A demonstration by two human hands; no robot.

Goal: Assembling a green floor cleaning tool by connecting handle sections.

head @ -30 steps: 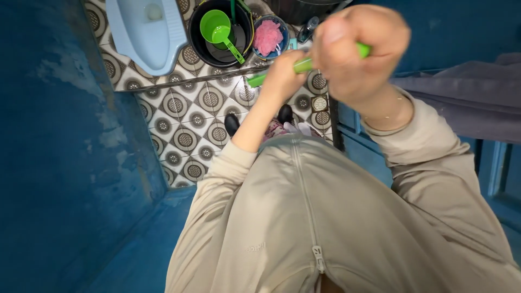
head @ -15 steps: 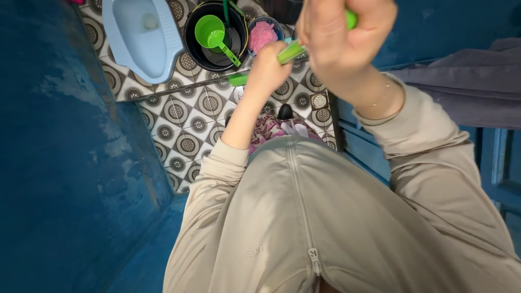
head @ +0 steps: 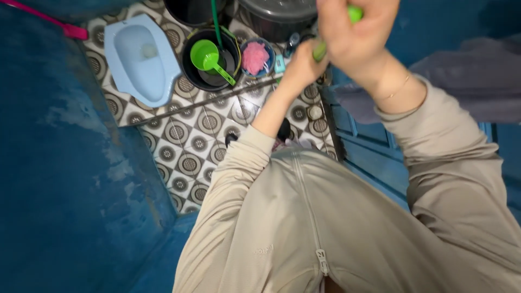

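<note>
Since the frame half a second back, both hands have climbed toward the top edge of view, and the floor items have slid down into the picture. Right hand (head: 355,46) sits high and close to the camera, fingers curled tight around the upper end of a green handle (head: 320,51); only two short stubs of it show, at the knuckles and just below the fist. Left hand (head: 301,68) grips lower down the same handle, fingers wrapped. Long axis runs from upper right down to lower left, toward the black bucket (head: 191,76) holding a green scoop (head: 209,57). Left hand is nearer the bucket. Pale blue squat pan (head: 138,57) lies further left on patterned tiles (head: 187,141).
</note>
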